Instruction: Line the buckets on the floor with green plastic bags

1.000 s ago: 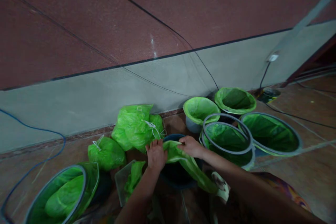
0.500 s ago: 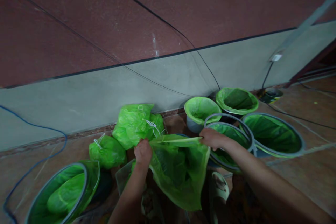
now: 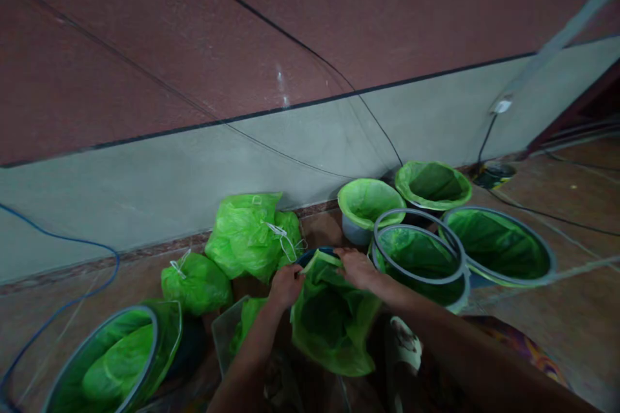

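Observation:
A green plastic bag (image 3: 334,322) hangs with its mouth open between my two hands at the lower middle of the head view. My left hand (image 3: 287,285) pinches the bag's edge on the left. Over on the right, the fingers of my right hand (image 3: 356,266) grip the opposite edge, beside the dark blue rim of a bin (image 3: 314,254) partly hidden behind the bag. Just right of my right hand, a bin with a green liner (image 3: 416,255) has a loose grey ring (image 3: 378,239) tilted over it.
Tied green bags (image 3: 242,235) lean against the wall, with a smaller tied bag (image 3: 196,284) in front. More green-lined bins (image 3: 498,242) stand at the right. A grey-rimmed bin (image 3: 157,335) sits lower left. Cables, including a blue one (image 3: 72,300), cross the floor and wall.
Both hands have lowered and come closer together, my right hand moving left, so the bag's mouth is narrower. The bag now hangs lower, against the blue bin rim.

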